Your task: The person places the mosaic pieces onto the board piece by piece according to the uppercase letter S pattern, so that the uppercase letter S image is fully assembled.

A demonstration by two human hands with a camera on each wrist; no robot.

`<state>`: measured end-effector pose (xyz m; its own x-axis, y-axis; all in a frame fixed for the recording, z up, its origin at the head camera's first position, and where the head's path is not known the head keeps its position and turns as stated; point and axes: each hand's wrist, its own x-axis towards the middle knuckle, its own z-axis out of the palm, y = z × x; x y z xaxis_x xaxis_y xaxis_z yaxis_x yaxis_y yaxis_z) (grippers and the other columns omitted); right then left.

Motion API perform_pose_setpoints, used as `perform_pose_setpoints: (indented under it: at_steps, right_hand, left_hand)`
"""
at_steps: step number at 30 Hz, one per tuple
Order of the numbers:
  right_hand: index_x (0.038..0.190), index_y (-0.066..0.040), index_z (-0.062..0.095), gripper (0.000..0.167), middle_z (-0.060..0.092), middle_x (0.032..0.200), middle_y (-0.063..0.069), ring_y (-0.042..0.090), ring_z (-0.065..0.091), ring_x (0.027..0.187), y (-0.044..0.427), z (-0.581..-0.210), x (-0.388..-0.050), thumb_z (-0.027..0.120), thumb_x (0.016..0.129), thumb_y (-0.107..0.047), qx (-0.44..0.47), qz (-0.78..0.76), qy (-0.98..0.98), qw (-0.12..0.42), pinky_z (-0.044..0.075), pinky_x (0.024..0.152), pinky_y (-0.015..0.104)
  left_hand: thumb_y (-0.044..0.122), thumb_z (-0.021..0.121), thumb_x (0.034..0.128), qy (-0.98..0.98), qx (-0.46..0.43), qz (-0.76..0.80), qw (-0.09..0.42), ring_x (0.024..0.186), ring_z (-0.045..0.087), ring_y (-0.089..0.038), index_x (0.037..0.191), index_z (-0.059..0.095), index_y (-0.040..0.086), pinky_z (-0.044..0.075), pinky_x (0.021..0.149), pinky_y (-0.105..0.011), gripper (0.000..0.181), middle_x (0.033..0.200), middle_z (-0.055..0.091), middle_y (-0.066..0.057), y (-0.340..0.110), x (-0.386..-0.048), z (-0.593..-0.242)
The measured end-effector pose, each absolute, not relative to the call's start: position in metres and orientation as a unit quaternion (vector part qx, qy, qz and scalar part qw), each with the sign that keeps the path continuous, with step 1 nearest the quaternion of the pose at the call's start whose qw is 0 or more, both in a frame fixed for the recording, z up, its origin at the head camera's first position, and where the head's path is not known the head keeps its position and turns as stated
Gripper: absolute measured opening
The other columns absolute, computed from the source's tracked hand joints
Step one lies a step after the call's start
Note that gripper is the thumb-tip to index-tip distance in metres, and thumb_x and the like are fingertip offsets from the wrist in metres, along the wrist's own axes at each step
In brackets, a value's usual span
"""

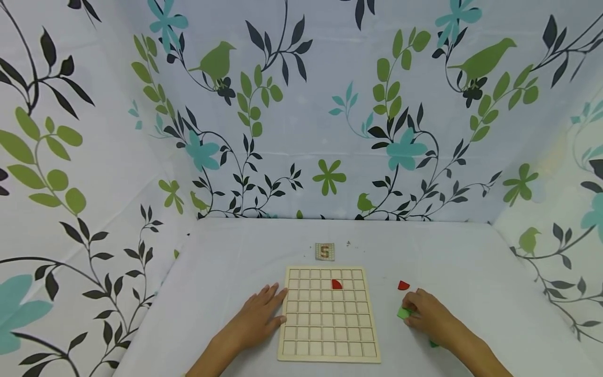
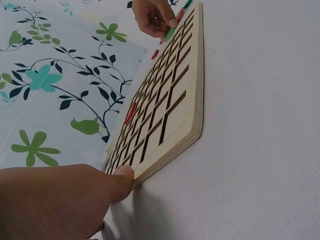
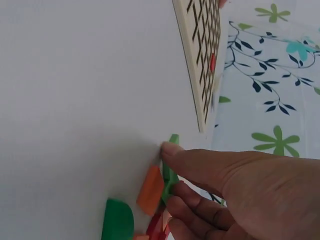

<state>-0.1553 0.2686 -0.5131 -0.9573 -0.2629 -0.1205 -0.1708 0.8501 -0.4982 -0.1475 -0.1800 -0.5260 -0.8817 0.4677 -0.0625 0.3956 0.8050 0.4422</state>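
A wooden grid board [image 1: 328, 358] lies flat on the white cloth, with a red quarter-circle piece [image 1: 336, 284] in one of its upper squares. Along the board's left edge rests my left hand [image 1: 256, 317], fingers extended; its thumb touches the rim in the left wrist view. To the right of the board, my right hand [image 1: 427, 315] pinches a light green piece [image 3: 170, 172] between thumb and fingers. Close beside that hand, in the right wrist view, lie an orange piece [image 3: 150, 191], a darker green rounded piece [image 3: 118, 220] and red pieces [image 3: 157, 227], partly hidden by the fingers.
Another red quarter-circle piece [image 1: 403, 285] lies on the cloth just beyond my right hand. Behind the board sits a small square card [image 1: 325, 252] marked with what looks like an S or 5. Patterned fabric walls [image 1: 292, 131] rise at the back and sides.
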Motion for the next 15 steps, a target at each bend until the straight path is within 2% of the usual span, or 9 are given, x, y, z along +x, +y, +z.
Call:
perform_pose_setpoints:
  at_steps: [8, 15]
  right_hand:
    - [0.106, -0.011, 0.072, 0.026, 0.063, 0.105, -0.002, 0.021, 0.061, 0.102, 0.257, -0.523, -0.158, 0.088, 0.085, -0.008, -0.141, -0.21, 0.967, 0.035, 0.057, 0.093, 0.047]
    - [0.11, -0.01, 0.072, 0.025, 0.066, 0.108, -0.003, 0.022, 0.064, 0.11, 0.244, -0.524, -0.163, 0.083, 0.088, -0.003, -0.148, -0.238, 0.96, 0.016, 0.057, 0.098, 0.047]
  left_hand:
    - [0.044, 0.057, 0.1086, 0.946, 0.228, 0.213, 0.085, 0.157, 0.027, -0.049, 0.164, 0.038, 0.01, 0.027, 0.12, -0.073, 0.068, 0.17, 0.031, -0.024, -0.18, -0.148, -0.528]
    - [0.044, 0.057, 0.1086, 0.946, 0.224, 0.215, 0.089, 0.157, 0.026, -0.048, 0.164, 0.037, 0.01, 0.026, 0.121, -0.073, 0.068, 0.17, 0.03, -0.023, -0.18, -0.147, -0.527]
